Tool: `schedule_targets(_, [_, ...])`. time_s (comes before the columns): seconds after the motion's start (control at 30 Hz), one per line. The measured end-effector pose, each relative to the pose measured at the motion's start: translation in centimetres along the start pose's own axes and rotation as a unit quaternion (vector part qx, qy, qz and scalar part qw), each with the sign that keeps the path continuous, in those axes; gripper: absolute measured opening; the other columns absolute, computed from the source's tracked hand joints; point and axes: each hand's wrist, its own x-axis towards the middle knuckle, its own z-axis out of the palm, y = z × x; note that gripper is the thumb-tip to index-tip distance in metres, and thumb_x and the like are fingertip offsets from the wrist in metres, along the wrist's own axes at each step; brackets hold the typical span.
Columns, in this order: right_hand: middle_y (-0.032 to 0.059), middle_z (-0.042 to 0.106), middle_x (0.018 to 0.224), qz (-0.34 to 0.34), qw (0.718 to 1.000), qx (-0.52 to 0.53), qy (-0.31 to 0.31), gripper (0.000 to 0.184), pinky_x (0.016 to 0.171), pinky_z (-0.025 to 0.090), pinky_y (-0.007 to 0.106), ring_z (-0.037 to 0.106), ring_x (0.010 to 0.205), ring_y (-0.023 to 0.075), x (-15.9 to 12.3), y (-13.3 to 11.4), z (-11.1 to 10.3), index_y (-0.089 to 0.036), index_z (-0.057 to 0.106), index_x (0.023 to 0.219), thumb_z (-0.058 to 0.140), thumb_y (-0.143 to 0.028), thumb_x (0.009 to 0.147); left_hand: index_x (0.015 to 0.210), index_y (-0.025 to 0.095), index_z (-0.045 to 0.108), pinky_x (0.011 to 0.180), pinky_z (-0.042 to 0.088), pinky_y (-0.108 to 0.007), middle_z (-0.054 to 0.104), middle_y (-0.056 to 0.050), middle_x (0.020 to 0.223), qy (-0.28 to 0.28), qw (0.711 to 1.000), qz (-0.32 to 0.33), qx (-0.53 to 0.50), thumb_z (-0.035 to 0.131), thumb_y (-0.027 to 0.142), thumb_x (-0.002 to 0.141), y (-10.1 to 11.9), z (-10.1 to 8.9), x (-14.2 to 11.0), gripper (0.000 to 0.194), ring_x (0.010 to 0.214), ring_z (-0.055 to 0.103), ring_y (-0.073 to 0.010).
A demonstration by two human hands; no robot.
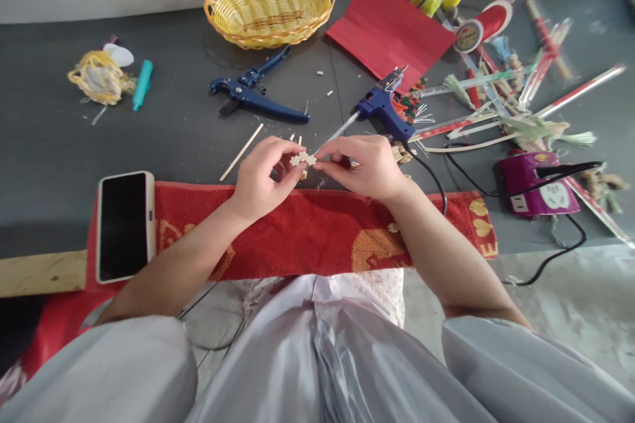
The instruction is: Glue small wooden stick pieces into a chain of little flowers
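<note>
The grey table carries one basket, upper centre, and one glue gun, right of centre; mid-frame, left hand and right hand fingers pinch one pale cluster.

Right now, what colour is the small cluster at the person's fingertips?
The small cluster is pale cream; it shows in the head view.

Soft, diffuse light, faint shadow around the basket, blurred right edge, wide-angle curvature
</note>
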Motion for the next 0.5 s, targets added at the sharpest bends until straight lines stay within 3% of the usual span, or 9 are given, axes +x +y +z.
schedule_targets(0.5, [-0.0028, 0.061, 0.058, 0.001, 1.000, 0.001, -0.008, 0.017, 0.056, 0.039, 0.020, 0.051, 0.052, 0.0071, 0.04, -0.09, -0.14, -0.017, 0.070, 0.082, 0.063, -0.030, 0.089, 0.103, 0.018, 0.064, 0.067, 0.056, -0.022, 0.067, -0.004, 0.091, -0.017, 1.000, -0.011, 0.009, 0.058, 0.030, 0.092, -0.16, -0.06, -0.16, 0.018, 0.075, 0.063, -0.0110])
